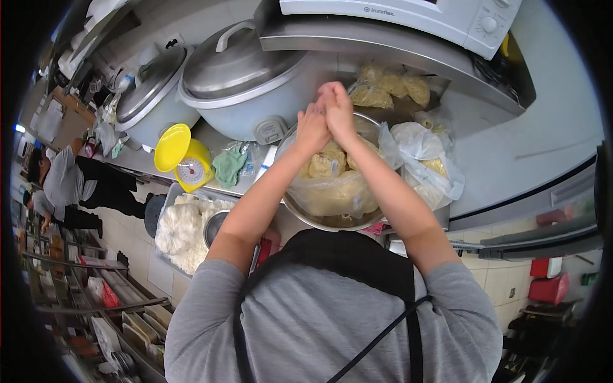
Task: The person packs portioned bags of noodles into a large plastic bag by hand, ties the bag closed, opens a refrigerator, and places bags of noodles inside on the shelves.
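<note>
My left hand [312, 127] and my right hand [338, 110] touch each other above the far rim of a large metal bowl [290, 207]. The left hand's fingers are extended, and the right hand's fingers bend loosely over toward them. Nothing shows between the hands, though their palms are partly hidden. Below them, inside the bowl, lies a clear plastic bag [332, 195] along with bagged yellowish noodle-like portions [327, 161]. Close by on the right stands a white plastic bag [415, 140] with similar yellowish contents.
More yellowish bags [393, 86] lie under a metal shelf [357, 41] carrying a white microwave [408, 16]. To the left are two large rice cookers [223, 105] [153, 121], a yellow scale [191, 169], a green cloth [230, 165] and a tub of white food [188, 226]. People [70, 179] stand farther left.
</note>
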`<state>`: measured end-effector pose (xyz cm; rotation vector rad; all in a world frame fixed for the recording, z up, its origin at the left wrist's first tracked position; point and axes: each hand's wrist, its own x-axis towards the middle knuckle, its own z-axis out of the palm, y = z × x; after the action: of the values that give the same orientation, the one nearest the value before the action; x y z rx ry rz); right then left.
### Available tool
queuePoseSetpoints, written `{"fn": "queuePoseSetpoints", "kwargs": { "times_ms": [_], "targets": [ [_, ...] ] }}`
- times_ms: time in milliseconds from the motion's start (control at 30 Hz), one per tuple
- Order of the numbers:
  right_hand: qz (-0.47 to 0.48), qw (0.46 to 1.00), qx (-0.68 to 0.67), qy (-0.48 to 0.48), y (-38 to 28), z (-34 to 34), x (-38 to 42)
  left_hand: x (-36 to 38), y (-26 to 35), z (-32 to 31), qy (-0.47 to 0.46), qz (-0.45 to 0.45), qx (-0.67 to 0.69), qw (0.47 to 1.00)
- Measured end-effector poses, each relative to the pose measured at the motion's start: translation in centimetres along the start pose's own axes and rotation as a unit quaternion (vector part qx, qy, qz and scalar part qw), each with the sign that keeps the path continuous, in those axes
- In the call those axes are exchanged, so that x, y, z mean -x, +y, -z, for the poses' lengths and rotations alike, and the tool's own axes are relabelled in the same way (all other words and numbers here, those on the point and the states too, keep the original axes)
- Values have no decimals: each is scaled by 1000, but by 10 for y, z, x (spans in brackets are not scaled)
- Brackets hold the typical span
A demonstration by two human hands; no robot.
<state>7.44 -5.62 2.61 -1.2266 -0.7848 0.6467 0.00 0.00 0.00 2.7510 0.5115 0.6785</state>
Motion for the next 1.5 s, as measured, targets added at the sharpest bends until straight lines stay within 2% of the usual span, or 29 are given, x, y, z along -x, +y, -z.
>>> {"fn": "queuePoseSetpoints", "kwargs": {
  "times_ms": [67, 100, 167, 200, 233, 267, 300, 333, 367, 400, 433, 500, 567, 633, 700, 767, 900, 967, 1000, 1033, 1067, 1100, 1133, 1233, 1300, 1367, 1433, 1467, 1500],
  "targets": [
    [109, 990, -45, 77, -3, 2, -3, -1, 0, 5, 33, -29, 3, 999],
    [104, 992, -27, 71, 2, 11, 4, 3, 2, -4, 40, -20, 20, 999],
    [193, 973, 96, 79, 13, 11, 12, 2, -8, -2, 89, -17, 57, 994],
    [291, 913, 271, 88, 23, 11, 15, 1, -10, -2, 93, -17, 55, 994],
    [294, 912, 272, 85, 27, 14, 13, -1, -11, -2, 54, -17, 30, 998],
    [252, 930, 264, 48, 32, 17, 12, 0, -11, -3, 13, -17, 5, 1000],
    [209, 943, 257, 11, 28, 16, 15, 0, -5, 1, 14, -14, 6, 1000],
    [230, 956, 169, 67, 21, 9, 17, -1, 1, 7, -1, 8, 18, 1000],
    [228, 957, 168, 66, 21, 7, 16, -1, 6, 10, -16, 30, 29, 999],
    [212, 970, 83, 87, 14, 2, 15, -1, 6, 8, -16, 31, 29, 999],
    [194, 975, -3, 107, 8, -2, 15, -3, 5, 4, 13, 28, 20, 999],
    [198, 973, -43, 107, 1, -5, 16, -7, 5, 1, 42, 27, 11, 999],
    [102, 965, -202, 136, 2, -5, 13, -9, 7, -1, 48, 14, -32, 998],
    [81, 962, -215, 146, -12, -8, 20, -13, 3, -7, 53, 7, -53, 997],
    [-1, 951, -288, 114, -10, -2, 24, -14, -2, -10, 55, 0, -75, 996],
    [-11, 955, -278, 103, -4, -4, 33, -12, -5, -11, 10, -3, -116, 993],
    [-16, 981, -169, 90, 6, -4, 47, -14, -8, -19, -44, -9, -152, 987],
    [-3, 991, -115, 70, 6, -1, 53, -13, -10, -19, -73, -64, -217, 971],
    [70, 992, 88, 65, -1, 2, 60, -15, -12, -18, -75, -64, -218, 971],
    [139, 946, 287, 55, -5, 8, 64, -21, -15, -18, -42, -98, -259, 960],
    [136, 947, 286, 52, 2, 17, 63, -24, -18, -18, -10, -130, -298, 945],
    [193, 824, 530, 51, 13, 28, 60, -29, -19, -16, -13, -127, -300, 945],
    [238, 638, 731, 47, 17, 34, 59, -35, -18, -11, -18, -141, -284, 948],
    [205, 664, 719, -8, 8, 44, 57, -41, -20, -2, 29, -172, -209, 962],
    [313, 668, 675, -11, -7, 57, 58, -48, -21, 7, 8, -194, -39, 980],
    [405, 641, 652, 4, -32, 82, 55, -50, -2, 41, -3, -213, 13, 977],
    [431, 618, 657, 20, -42, 108, 47, -49, 29, 76, -155, -143, 156, 965],
    [439, 632, 632, 95, -38, 119, 38, -52, 37, 79, -155, -143, 155, 965],
    [442, 641, 604, 169, -33, 123, 31, -56, 48, 78, -174, -39, 350, 920]
  ]
}}
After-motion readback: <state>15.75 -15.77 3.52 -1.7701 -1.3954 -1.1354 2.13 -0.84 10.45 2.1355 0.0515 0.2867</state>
